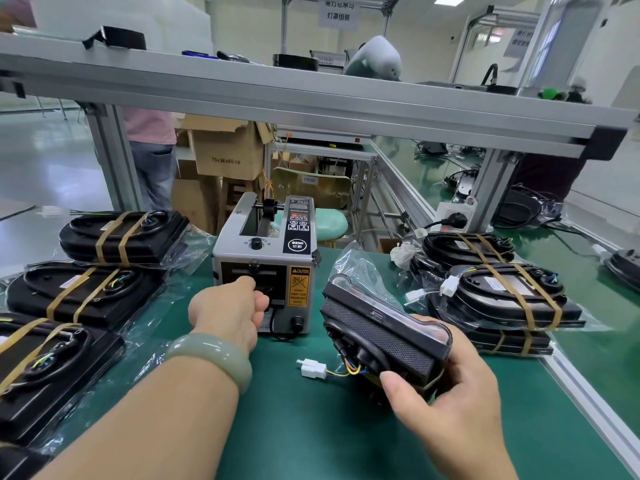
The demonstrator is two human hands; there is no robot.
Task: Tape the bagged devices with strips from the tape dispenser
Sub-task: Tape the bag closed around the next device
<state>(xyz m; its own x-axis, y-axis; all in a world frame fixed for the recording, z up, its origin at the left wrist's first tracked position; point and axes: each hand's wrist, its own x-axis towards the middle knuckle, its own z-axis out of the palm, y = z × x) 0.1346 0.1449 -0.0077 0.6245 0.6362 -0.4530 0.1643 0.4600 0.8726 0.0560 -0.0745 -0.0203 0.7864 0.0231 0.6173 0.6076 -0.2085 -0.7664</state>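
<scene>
A grey tape dispenser [266,258] stands at the middle of the green mat. My left hand [228,308] reaches to its front outlet, fingers curled at the slot; the fingertips and any tape strip are hidden behind the hand. My right hand [450,386] grips a black bagged device [377,327], tilted on its edge above the mat. A white connector [311,368] on coloured wires hangs out of the device to the left.
Taped bagged devices [114,237] lie in a row on the left, and more taped devices [502,296] are stacked on the right. An aluminium frame rail [311,98] crosses overhead. The bench's right edge [588,400] runs diagonally. Cardboard boxes and a person stand behind.
</scene>
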